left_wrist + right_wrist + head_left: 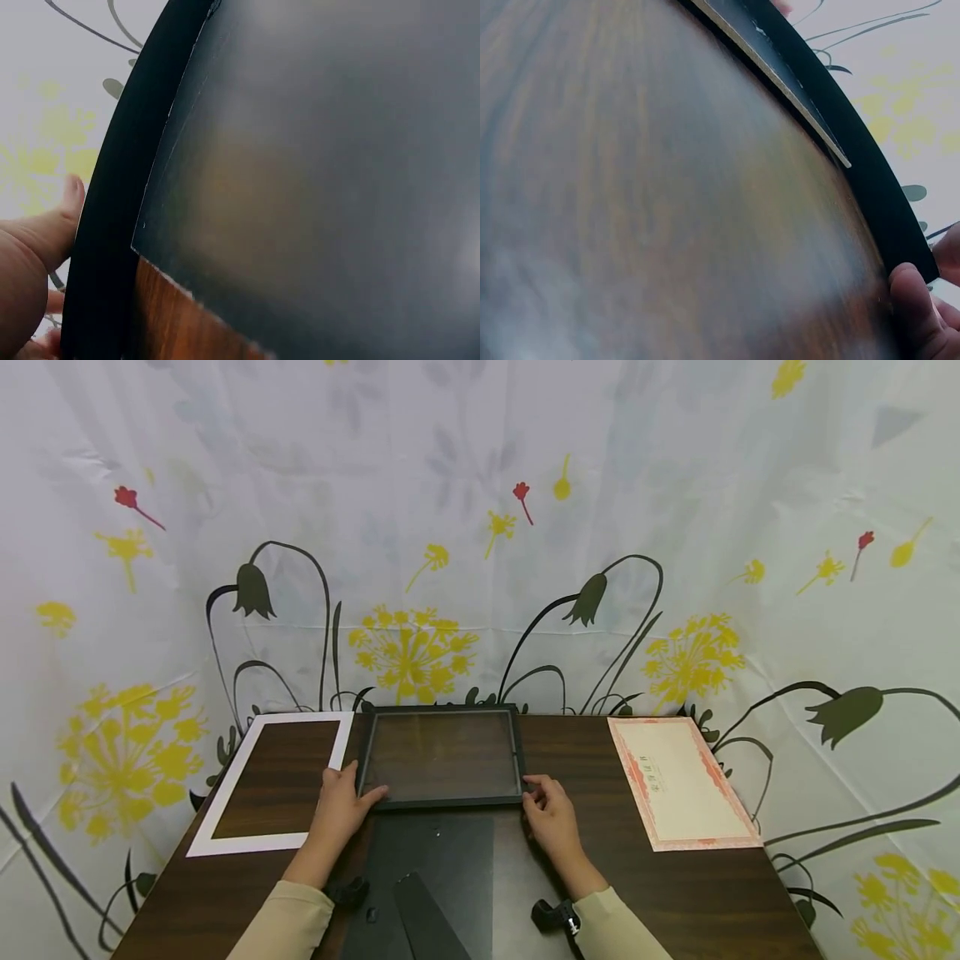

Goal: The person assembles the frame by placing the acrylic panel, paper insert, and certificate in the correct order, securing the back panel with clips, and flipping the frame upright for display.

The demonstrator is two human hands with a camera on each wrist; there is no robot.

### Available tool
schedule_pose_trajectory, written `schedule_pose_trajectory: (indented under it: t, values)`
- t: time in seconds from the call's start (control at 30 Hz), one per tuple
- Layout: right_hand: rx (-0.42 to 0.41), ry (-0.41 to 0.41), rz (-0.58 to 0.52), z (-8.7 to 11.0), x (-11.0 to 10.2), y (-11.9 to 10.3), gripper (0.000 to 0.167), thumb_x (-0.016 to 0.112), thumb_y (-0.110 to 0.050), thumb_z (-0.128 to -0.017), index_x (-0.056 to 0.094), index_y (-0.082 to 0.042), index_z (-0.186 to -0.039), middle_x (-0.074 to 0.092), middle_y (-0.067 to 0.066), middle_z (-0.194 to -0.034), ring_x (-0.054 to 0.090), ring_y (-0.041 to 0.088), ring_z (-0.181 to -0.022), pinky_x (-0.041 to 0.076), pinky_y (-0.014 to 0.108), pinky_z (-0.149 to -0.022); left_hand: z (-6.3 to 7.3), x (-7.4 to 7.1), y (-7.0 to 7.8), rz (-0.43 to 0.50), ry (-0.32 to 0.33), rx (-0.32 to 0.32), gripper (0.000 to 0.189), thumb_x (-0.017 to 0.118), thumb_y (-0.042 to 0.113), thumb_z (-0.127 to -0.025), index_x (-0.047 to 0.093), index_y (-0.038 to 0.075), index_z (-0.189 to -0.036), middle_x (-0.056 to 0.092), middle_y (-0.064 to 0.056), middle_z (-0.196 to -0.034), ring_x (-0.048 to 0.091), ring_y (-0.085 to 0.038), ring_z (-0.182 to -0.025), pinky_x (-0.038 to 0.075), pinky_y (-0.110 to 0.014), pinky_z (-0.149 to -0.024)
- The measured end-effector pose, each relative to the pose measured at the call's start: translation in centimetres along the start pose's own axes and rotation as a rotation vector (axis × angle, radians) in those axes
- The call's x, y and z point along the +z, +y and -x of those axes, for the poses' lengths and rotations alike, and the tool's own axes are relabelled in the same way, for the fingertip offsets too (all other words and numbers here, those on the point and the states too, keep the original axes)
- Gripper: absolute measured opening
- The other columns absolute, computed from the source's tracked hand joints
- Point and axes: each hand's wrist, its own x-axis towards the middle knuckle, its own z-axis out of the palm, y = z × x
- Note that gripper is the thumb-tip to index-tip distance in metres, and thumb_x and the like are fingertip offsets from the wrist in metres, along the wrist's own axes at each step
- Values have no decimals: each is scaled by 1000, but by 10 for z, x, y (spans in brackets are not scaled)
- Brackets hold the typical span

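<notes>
A dark picture frame [457,803] with a clear pane lies near the table's back edge, in the middle of the head view. My left hand [339,806] holds its near left corner, thumb along the front bar and fingers at the side. At the near right corner, my right hand [553,822] grips the frame between thumb and fingers, seen also in the right wrist view, where the thumb [911,296] rests against the dark edge. Just in front of the frame is a dark backboard [465,868] with a stand leg [423,914] on it.
A white mat border [217,785] lies on the table left of the frame, by my left hand. To the right is a certificate sheet [693,785] with a red-orange border. Behind the wooden table [592,760] hangs a flowered curtain [465,527].
</notes>
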Motion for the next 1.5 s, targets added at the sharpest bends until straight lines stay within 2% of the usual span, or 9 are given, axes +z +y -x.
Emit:
schedule_pose_trajectory:
  t: [0.2,0.33,0.57,0.77,1.0,1.13,1.23,1.33,1.5]
  values:
    - [5,51,-13,2,2,-2,39,75,-11,-103,66,-5,-140,59,14,-99,58,11,-53,54,32,-42,3,1,-3,81,-89,-19,116,86,54,-92,23,-2,-171,34,-40,-150,43,-57,-137,41,-70,-115]
    - [14,67,-27,1,1,-3,43,75,-10,-102,65,-2,-143,58,14,-99,59,12,-54,55,33,-43,3,-2,-3,116,-133,-35,119,87,56,-90,20,2,-173,31,-39,-154,39,-58,-141,41,-71,-115]
    - [39,76,-42,3,1,-3,41,77,-12,-101,68,-3,-141,56,15,-98,58,11,-49,57,33,-44,6,-5,0,130,-143,-44,117,88,53,-90,22,5,-173,33,-40,-152,41,-57,-140,41,-71,-114]
    - [41,71,-58,3,0,-2,44,77,-10,-101,68,-3,-144,55,17,-98,58,12,-47,58,33,-45,9,1,-2,134,-120,-28,116,88,52,-90,22,3,-172,34,-38,-152,41,-56,-139,41,-71,-114]
    - [54,65,-64,1,0,-4,46,77,-10,-102,67,-5,-146,55,17,-100,61,13,-55,59,34,-47,8,4,-4,145,-89,-32,112,86,52,-93,23,3,-172,34,-36,-152,41,-55,-140,41,-71,-114]
    - [53,63,-67,0,2,-3,45,77,-11,-102,67,-5,-146,55,17,-100,61,13,-54,59,34,-47,12,2,-5,173,-54,-28,101,84,45,-96,30,1,-170,42,-33,-146,50,-49,-129,47,-64,-107]
    - [49,65,-65,0,2,-3,45,78,-11,-102,67,-5,-145,55,16,-100,60,12,-52,59,33,-47,14,-4,-8,203,-11,-7,85,82,38,-99,41,0,-163,51,-30,-141,58,-44,-121,52,-56,-101]
    - [53,66,-66,0,2,-3,45,78,-11,-101,68,-6,-145,55,16,-99,60,12,-52,59,34,-47,15,-14,-14,211,45,4,67,80,31,-102,52,1,-155,57,-27,-138,64,-41,-119,56,-47,-95]
    - [60,62,-70,0,1,-2,45,78,-11,-101,68,-6,-145,55,16,-100,61,13,-52,59,35,-47,19,-36,-26,180,151,-13,50,78,22,-103,61,1,-144,58,-26,-131,68,-40,-112,55,-32,-81]
